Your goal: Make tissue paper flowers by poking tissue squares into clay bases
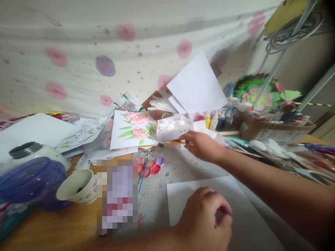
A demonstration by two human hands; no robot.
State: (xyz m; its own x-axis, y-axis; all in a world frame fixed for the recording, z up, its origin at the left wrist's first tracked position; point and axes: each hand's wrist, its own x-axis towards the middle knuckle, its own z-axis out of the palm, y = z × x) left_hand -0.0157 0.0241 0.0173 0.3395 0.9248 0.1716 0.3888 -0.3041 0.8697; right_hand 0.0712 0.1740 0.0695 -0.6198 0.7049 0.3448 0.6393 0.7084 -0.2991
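Low in the middle, my left hand (pixel 205 218) hovers over or rests on a white sheet of paper (pixel 183 198). Its fingers curl toward the thumb, and whatever lies inside the curl is hidden. My right hand (pixel 202 145) reaches across to a small white box (pixel 174 129) with white material in it. The fingers of that hand are partly stretched, with a gap to the thumb, and the fingertips are at the box's lower front corner. A painting of pink flowers (pixel 133 129) lies left of the box. Round red and purple paint pots (pixel 156 169) and a blue stick (pixel 142 177) sit on the grey mat.
On the left stand a paper cup (pixel 77 188), a blue lidded container (pixel 28 181) and a white jar (pixel 39 153). Small bottles (pixel 213 120) and a cardboard box (pixel 282 129) are behind on the right. Scissors (pixel 311 174) and other tools lie at the right. Something pixelated (pixel 117 195) is beside the cup.
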